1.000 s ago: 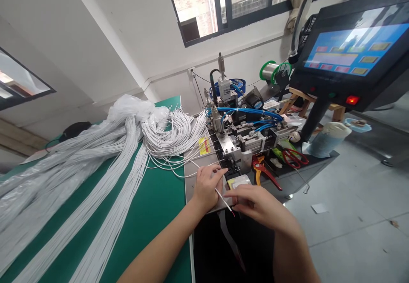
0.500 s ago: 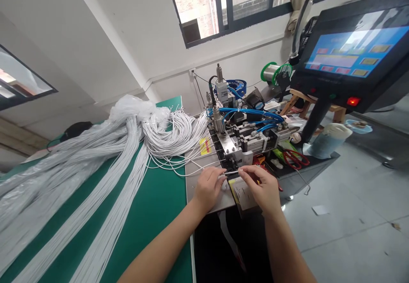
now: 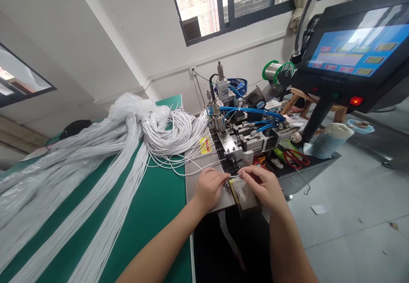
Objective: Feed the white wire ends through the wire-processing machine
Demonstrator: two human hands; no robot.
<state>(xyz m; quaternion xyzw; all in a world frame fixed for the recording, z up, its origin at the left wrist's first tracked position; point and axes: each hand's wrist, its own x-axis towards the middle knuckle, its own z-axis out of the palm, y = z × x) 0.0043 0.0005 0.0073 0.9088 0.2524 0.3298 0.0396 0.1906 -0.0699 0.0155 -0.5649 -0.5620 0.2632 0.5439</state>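
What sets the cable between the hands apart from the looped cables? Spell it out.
The held cable is one strand; the looped cables are a bunch. The held cable shows a short, fairly straight piece between left hand and right hand; the looped cables curve widely over the green table. Both are white.

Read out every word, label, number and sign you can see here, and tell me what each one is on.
No word or number is legible.
Screen: colored buttons, lettering too blurred to read.
Yellow sticker with a red mark, on the worktop: no readable words.
Round blue label on the machine: too small to read.
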